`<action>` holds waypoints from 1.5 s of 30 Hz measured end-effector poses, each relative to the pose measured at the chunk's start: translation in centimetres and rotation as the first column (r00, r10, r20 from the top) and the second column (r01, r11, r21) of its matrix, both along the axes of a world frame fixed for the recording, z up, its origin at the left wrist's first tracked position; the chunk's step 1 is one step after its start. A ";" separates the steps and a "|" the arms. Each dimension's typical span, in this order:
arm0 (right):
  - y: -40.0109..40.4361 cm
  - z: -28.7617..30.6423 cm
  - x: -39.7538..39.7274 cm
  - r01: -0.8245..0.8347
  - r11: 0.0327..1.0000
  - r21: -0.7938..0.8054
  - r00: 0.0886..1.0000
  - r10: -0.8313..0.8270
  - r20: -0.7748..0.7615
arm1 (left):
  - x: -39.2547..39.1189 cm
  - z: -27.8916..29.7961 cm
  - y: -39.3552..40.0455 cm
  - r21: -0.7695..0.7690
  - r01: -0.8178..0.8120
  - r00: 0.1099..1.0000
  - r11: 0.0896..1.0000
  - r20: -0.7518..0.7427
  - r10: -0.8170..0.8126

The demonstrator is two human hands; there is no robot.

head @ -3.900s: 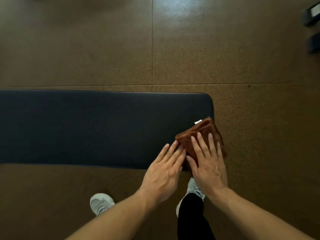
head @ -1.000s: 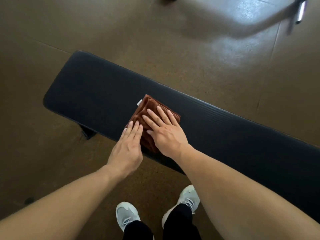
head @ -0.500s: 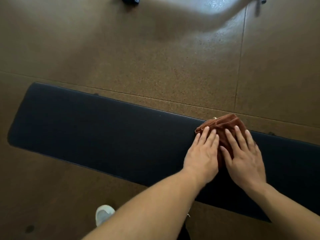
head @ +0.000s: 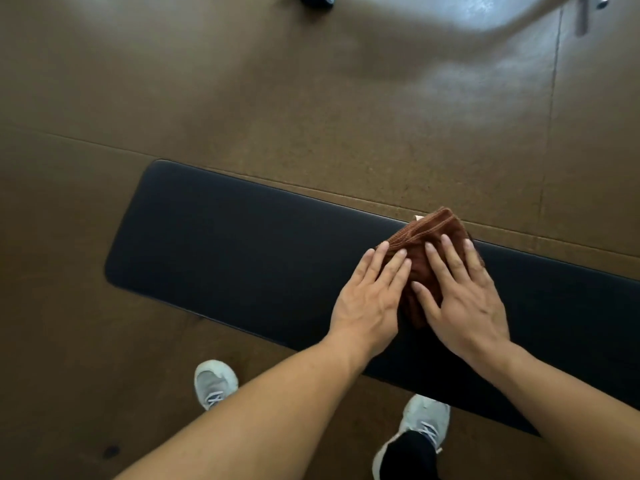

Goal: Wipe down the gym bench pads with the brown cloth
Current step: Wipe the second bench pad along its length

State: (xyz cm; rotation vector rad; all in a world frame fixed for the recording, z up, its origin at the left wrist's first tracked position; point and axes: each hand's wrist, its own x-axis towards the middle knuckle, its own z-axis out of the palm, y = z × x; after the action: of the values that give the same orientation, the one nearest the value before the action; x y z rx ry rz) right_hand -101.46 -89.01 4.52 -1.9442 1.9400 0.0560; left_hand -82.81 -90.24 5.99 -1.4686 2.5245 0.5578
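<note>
While one folded brown cloth (head: pixel 429 237) lies at the far edge of the single black bench pad (head: pixel 242 244), the left hand (head: pixel 370 299) and right hand (head: pixel 464 299) press it flat, fingers straight (nothing gripped). Two grey shoes (head: pixel 214 382) stand on the brown floor (head: pixel 311 98).

The scene is dimly lit; glare is cast on the floor (head: pixel 478 74) at top right, and the edges are bowed by wide-angle distortion.

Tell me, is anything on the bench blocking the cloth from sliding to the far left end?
Nothing visible does. The cloth sits under both hands, and the bench pad to its left looks bare all the way to the rounded end.
</note>
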 end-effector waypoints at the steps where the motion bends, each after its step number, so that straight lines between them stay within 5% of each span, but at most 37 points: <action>1: -0.8 0.1 2.6 -0.025 1.000 -0.001 1.000 0.025 0.013 | 2.5 0.1 -0.4 -0.010 -0.026 1.000 1.000 0.009 0.026; 12: -11.9 -0.4 35.6 -0.310 0.950 -0.040 0.943 0.313 0.116 | 35.7 0.1 -6.2 -0.065 -0.207 0.953 0.976 0.214 0.217; 17: -15.9 -0.9 45.1 -0.331 0.942 -0.057 0.935 0.336 0.118 | 44.6 0.6 -8.7 -0.026 -0.293 0.916 0.956 0.278 0.289; 20: -16.2 -0.6 48.2 -0.318 0.948 -0.022 0.942 0.319 0.107 | 47.9 0.6 -8.6 0.055 -0.310 0.937 0.949 0.183 0.296; 25: -10.4 0.2 48.4 -0.392 0.915 -0.095 0.912 0.400 0.094 | 48.9 0.1 -3.5 0.060 -0.442 0.883 0.895 -0.146 0.446; 31: -2.2 -0.9 46.5 -0.472 0.880 -0.041 0.876 0.474 0.093 | 47.1 0.5 1.3 0.042 -0.543 0.827 0.839 -0.149 0.542; 37: 0.8 -1.6 39.8 -0.560 0.829 -0.006 0.827 0.559 0.062 | 41.5 0.7 3.3 0.076 -0.353 0.928 0.932 -0.095 0.359; 45: 6.8 -1.4 22.5 -0.460 0.887 0.031 0.887 0.459 0.041 | 24.8 1.0 4.2 0.068 -0.043 0.998 0.997 -0.051 0.046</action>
State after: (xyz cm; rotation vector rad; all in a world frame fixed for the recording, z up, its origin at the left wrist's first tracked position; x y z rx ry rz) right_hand -78.97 -82.19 3.07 -2.3196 1.4031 0.1897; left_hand -57.99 -86.07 7.03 -1.5088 2.4916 0.6907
